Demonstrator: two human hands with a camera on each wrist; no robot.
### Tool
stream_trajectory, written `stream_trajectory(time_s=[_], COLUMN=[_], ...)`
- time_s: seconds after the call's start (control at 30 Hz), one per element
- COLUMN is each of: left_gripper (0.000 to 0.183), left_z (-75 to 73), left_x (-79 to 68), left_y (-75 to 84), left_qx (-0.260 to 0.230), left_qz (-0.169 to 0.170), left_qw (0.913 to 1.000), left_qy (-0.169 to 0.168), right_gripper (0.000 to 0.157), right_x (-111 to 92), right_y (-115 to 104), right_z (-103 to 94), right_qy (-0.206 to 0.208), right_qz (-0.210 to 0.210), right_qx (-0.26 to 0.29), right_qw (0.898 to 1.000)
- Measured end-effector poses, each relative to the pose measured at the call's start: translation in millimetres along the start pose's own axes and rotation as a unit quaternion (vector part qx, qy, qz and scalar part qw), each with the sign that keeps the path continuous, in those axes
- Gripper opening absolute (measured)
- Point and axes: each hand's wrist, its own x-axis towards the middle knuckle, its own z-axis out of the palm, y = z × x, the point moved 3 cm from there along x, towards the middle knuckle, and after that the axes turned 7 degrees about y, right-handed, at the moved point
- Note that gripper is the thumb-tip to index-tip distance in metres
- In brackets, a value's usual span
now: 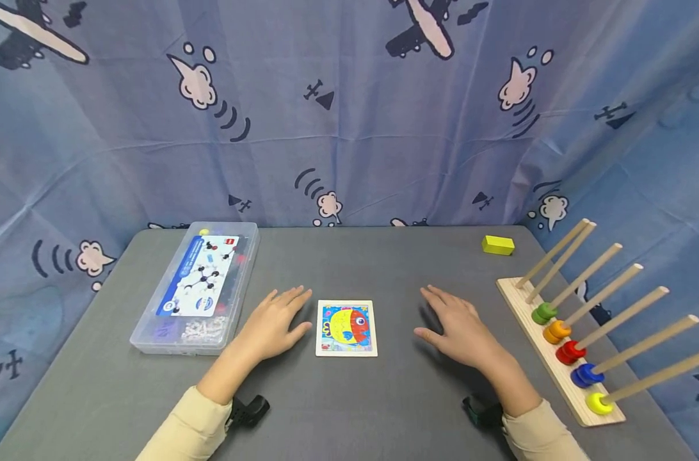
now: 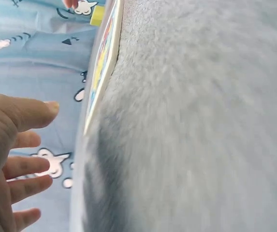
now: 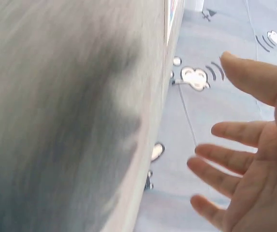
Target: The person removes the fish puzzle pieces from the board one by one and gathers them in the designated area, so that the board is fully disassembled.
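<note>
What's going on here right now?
A person holds both hands open over the gray table, neither gripping anything. The fish picture board lies flat between the left hand and the right hand, nearer the left. A closed clear plastic box sits beyond the left hand; a pegged wooden stand with colored rings and a yellow block are on the right.

The table (image 1: 349,403) bears puzzle (image 1: 346,328), case (image 1: 197,278), block (image 1: 498,245) and pegboard (image 1: 548,351).

Fish picture (image 1: 346,328): we see red, yellow and blue, cream-bordered
Curtain (image 1: 349,160): blue, patterned with planes and clouds
Table (image 1: 355,410): we find plain grey
Rings (image 1: 568,353): green, orange, red, blue, yellow
Block (image 1: 498,245): yellow
</note>
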Motion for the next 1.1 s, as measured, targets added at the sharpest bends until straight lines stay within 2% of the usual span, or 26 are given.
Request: stream_trajectory(time_s=[0.17, 0.3, 0.4, 0.57, 0.73, 0.9, 1.1], left_gripper=[0.055, 0.052, 0.051, 0.051, 0.054, 0.055, 0.058], left_z=[15.3, 24.9, 30.7, 39.4, 46.7, 49.8, 48.4], left_x=[12.9, 20.7, 24.2, 25.5, 24.7, 23.7, 21.6], left_y=[-1.6, -1.0, -1.4, -5.4, -8.3, -9.3, -10.0], left_qx=[-0.106, -0.174, -0.205, -0.227, -0.234, -0.250, -0.265], left_qz=[-0.030, -0.031, -0.034, -0.046, -0.044, -0.048, -0.055], left_qw=[0.9934, 0.9833, 0.9770, 0.9706, 0.9678, 0.9632, 0.9590], left_qy=[-0.033, -0.043, -0.049, -0.065, -0.080, -0.086, -0.084], right_gripper=[0.067, 0.063, 0.059, 0.052, 0.044, 0.036, 0.030], right_x=[20, 36, 49, 67, 82, 94, 102], right_y=[-19, -35, -46, -63, -73, -80, -85], right_z=[10.7, 17.7, 24.7, 41.2, 61.3, 73.6, 80.4], right_qy=[-0.021, -0.041, -0.058, -0.101, -0.137, -0.159, -0.167], right_qz=[-0.037, -0.055, -0.066, -0.072, -0.073, -0.077, -0.074], right_qx=[0.078, 0.118, 0.134, 0.166, 0.174, 0.176, 0.171], right_qw=[0.996, 0.991, 0.987, 0.978, 0.972, 0.968, 0.968])
